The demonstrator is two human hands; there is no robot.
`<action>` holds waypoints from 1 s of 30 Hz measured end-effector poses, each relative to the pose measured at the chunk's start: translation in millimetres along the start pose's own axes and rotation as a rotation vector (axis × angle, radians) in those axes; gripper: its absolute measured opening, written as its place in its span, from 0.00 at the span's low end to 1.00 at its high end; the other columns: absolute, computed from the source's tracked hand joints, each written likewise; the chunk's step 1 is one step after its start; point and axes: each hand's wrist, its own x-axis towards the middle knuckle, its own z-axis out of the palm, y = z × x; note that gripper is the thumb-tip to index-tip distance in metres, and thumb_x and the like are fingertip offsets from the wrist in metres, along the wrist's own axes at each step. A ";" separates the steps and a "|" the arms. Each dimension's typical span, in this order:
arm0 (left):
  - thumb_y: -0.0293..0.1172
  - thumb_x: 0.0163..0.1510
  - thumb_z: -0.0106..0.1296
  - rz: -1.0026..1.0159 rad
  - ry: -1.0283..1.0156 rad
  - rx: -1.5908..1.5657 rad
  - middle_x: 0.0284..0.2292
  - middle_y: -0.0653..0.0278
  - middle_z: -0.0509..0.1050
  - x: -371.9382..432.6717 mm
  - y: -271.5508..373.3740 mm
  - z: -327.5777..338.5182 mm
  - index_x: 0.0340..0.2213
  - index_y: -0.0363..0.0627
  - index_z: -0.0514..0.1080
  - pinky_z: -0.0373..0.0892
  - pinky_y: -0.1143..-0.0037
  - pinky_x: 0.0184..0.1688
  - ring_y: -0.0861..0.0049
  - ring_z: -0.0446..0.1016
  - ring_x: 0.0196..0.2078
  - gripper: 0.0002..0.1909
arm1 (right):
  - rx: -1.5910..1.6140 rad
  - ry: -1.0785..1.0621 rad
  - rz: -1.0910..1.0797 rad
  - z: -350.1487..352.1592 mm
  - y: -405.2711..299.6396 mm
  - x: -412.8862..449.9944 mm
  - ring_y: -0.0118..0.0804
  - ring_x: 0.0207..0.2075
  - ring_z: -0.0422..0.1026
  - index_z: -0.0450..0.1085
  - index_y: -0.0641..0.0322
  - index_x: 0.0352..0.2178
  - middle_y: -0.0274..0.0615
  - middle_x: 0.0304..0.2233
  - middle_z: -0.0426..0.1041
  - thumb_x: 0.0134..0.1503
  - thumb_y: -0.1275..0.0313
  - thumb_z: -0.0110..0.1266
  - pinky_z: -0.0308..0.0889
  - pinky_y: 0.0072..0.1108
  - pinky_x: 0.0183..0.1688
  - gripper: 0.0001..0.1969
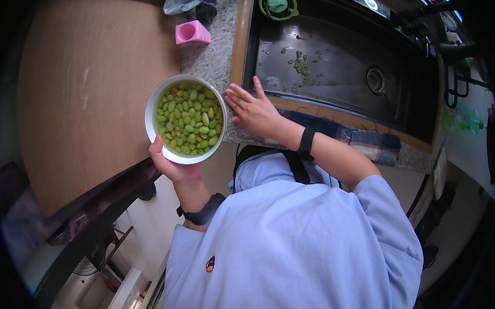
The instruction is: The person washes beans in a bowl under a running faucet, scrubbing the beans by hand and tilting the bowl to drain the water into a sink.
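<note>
My left hand (170,162) grips a white bowl (149,117) from below, its thumb against the outer wall near the rim. Shelled green beans (191,121), which look like edamame, lie in it under what appears to be water. To the right of the bowl, my right hand (252,111) is empty, palm down with the fingers spread. It is over the stone counter's edge beside the sink (342,65), apart from the bowl. Several loose green bean bits (301,69) are scattered on the wet sink floor.
A wooden board (102,90) covers the left side. A pink block with a round hole (192,33) stands on the speckled stone counter (205,60). A green-rimmed strainer (278,5) sits at the sink's far left corner, the drain (375,80) at right. Folded cloths (353,140) line the front edge.
</note>
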 end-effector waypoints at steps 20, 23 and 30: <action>0.46 0.46 0.40 0.005 -0.041 0.001 0.51 0.52 0.59 1.0 -1.5 2.5 0.53 0.36 0.52 0.61 0.67 0.52 0.62 0.61 0.52 0.36 | 0.163 -0.010 0.060 -17.7 12.4 -48.7 0.34 0.61 0.46 0.61 0.61 0.51 0.34 0.55 0.59 0.51 0.55 0.47 0.30 0.56 0.57 0.28; 0.46 0.46 0.40 0.007 -0.054 -0.001 0.51 0.52 0.59 0.7 -1.5 2.0 0.53 0.37 0.52 0.61 0.66 0.52 0.62 0.61 0.52 0.35 | 0.182 -0.023 0.028 -15.2 9.6 -37.1 0.35 0.61 0.46 0.61 0.61 0.51 0.35 0.55 0.58 0.51 0.55 0.47 0.30 0.56 0.57 0.28; 0.46 0.47 0.39 -0.015 -0.044 -0.016 0.52 0.53 0.59 -1.1 -1.5 5.5 0.53 0.38 0.52 0.60 0.65 0.53 0.61 0.61 0.53 0.35 | 0.179 -0.010 -0.018 -9.3 3.0 -17.2 0.35 0.61 0.46 0.60 0.62 0.52 0.36 0.56 0.57 0.52 0.55 0.46 0.30 0.56 0.57 0.29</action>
